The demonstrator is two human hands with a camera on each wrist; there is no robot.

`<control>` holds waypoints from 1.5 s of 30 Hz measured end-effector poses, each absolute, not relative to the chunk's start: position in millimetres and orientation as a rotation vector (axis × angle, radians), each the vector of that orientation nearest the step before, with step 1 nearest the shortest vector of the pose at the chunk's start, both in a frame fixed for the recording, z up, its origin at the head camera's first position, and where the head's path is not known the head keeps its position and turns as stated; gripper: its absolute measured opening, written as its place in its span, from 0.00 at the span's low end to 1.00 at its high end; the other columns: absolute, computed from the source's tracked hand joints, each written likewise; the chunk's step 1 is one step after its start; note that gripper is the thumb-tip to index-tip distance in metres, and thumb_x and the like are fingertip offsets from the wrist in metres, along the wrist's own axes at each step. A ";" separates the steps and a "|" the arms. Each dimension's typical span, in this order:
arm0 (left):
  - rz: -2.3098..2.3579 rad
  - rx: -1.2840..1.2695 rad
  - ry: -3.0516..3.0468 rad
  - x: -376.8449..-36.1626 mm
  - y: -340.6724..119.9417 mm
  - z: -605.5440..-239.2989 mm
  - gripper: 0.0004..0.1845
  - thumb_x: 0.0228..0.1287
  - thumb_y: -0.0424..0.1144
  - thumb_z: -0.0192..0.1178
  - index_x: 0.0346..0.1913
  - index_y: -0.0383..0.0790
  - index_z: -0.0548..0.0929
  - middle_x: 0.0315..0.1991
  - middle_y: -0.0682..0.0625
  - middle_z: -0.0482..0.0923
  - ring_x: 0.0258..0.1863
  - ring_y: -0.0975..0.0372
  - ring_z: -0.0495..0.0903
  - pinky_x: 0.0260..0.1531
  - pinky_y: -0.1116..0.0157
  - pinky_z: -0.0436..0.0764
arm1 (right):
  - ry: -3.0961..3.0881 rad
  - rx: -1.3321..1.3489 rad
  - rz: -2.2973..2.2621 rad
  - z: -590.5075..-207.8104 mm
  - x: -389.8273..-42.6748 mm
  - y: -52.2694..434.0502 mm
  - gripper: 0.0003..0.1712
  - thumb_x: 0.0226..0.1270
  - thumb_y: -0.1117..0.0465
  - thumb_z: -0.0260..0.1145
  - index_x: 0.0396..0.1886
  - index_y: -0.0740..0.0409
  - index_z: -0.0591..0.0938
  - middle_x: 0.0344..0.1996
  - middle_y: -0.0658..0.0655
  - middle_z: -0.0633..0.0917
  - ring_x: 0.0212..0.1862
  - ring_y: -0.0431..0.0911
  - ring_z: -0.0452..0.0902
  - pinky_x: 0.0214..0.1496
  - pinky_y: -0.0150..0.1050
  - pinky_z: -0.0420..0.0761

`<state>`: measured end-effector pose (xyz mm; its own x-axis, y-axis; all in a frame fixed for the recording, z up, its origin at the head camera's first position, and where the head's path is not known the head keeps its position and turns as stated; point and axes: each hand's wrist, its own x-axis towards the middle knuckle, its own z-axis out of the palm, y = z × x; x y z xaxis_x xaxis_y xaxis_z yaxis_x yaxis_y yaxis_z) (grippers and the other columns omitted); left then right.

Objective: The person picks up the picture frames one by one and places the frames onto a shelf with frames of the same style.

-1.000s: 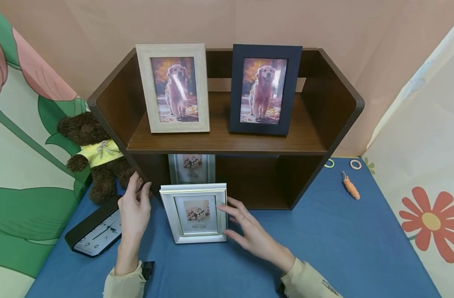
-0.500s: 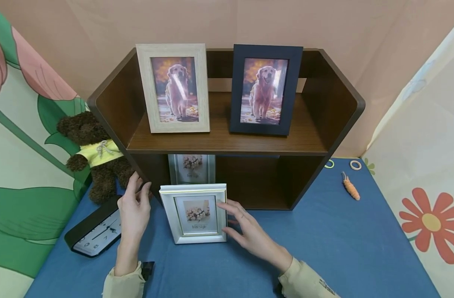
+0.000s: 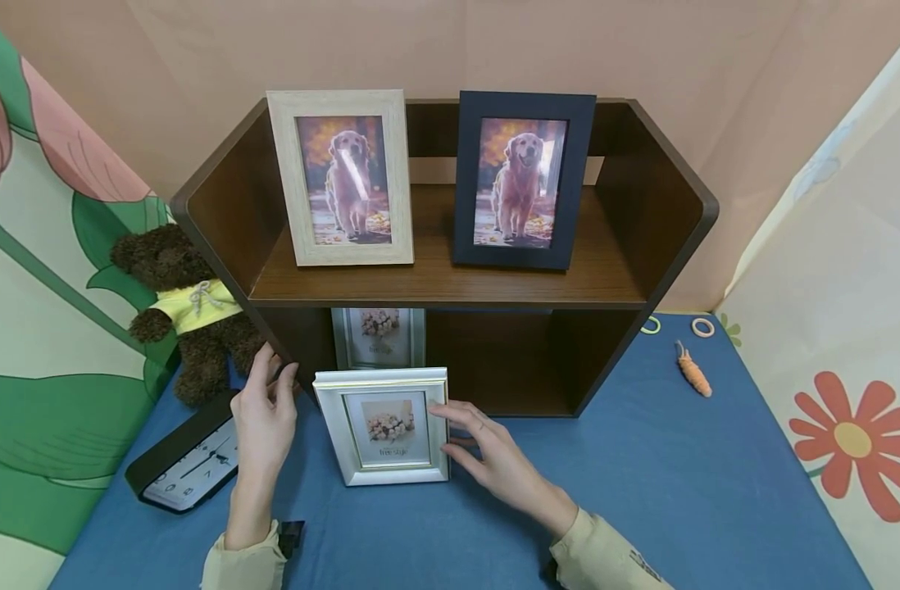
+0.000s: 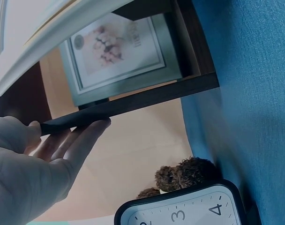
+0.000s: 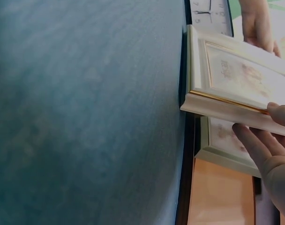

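Note:
A white picture frame (image 3: 381, 475) with a flower print stands on the blue table before a dark brown shelf (image 3: 450, 288). At its right edge, my right hand (image 3: 500, 459) holds it; the right wrist view shows the thumb (image 5: 279, 114) at the front rim and the fingers behind. My left hand (image 3: 267, 418) grips the lower left side panel of the shelf, with thumb and fingers on opposite faces in the left wrist view. Inside the lower compartment stands a grey-green picture frame (image 3: 380, 338), partly hidden behind the white one.
On the upper shelf stand a cream frame (image 3: 280, 176) and a dark blue frame (image 3: 579, 184), each with a dog photo. A brown teddy bear (image 3: 199, 352) and a clock (image 3: 192, 467) lie left. At right are rings (image 3: 702, 327) and a small orange carrot (image 3: 693, 373).

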<state>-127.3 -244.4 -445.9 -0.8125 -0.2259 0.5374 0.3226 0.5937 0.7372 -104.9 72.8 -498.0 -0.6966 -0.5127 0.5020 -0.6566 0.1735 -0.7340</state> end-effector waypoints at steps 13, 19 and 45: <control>-1.200 -0.086 -2.217 -126.6 -244.7 -444.9 0.24 0.81 0.25 0.56 0.75 0.35 0.75 0.62 0.28 0.82 0.46 0.33 0.88 0.41 0.89 0.74 | -2.291 1.125 1.578 -495.1 -102.7 72.5 0.41 0.68 0.80 0.72 0.77 0.53 0.72 0.69 0.61 0.78 0.66 0.56 0.81 0.56 0.40 0.88; -1.189 -0.092 -2.214 -127.2 -244.5 -444.5 0.24 0.82 0.25 0.56 0.75 0.35 0.75 0.62 0.29 0.82 0.45 0.34 0.89 0.41 0.89 0.74 | -2.301 1.092 1.588 -494.1 -102.3 71.1 0.40 0.69 0.79 0.72 0.76 0.53 0.73 0.68 0.62 0.79 0.61 0.56 0.84 0.55 0.40 0.89; -1.193 -0.080 -2.211 -127.2 -243.9 -445.2 0.24 0.82 0.25 0.56 0.76 0.37 0.75 0.64 0.30 0.81 0.49 0.34 0.88 0.42 0.88 0.73 | -2.262 0.943 1.670 -492.5 -95.0 76.8 0.38 0.66 0.83 0.71 0.72 0.55 0.77 0.65 0.63 0.82 0.59 0.59 0.86 0.50 0.39 0.90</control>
<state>-127.2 -243.9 -445.2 -0.8075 -0.2280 0.5441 0.3294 0.5908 0.7365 -95.0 76.8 -492.5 -0.7840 -0.3824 0.4889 -0.5798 0.1699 -0.7969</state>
